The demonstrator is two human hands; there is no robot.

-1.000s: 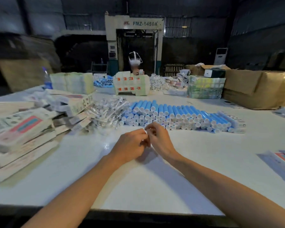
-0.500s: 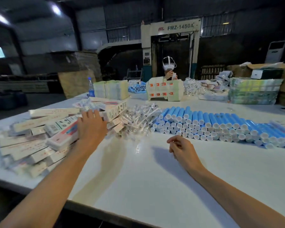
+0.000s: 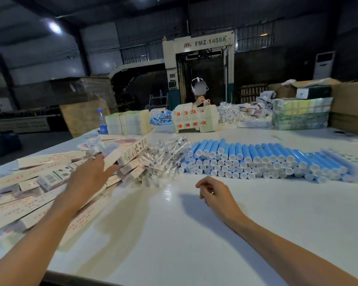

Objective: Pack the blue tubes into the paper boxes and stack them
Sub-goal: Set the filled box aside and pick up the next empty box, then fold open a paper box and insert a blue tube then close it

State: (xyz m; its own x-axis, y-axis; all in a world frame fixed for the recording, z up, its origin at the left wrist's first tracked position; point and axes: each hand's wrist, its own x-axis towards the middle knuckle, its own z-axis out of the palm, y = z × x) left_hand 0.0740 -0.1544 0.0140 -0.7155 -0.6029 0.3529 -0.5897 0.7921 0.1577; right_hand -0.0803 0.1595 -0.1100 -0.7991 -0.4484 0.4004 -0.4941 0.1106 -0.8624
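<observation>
Head view: left hand [image 3: 89,178] rests on the heap of paper boxes [image 3: 39,174], grip unclear; right hand [image 3: 213,193] is loosely curled, empty, nearer the blue tubes [image 3: 256,159], which are stacked beyond it, caps toward us, long axes running away.

Our left hand [image 3: 89,178] reaches forward and to the left, palm down and fingers extended; blur leaves us unsure whether it grips anything. Our right hand [image 3: 215,195] hangs forward, fingers loosely curled, holding nothing.
</observation>
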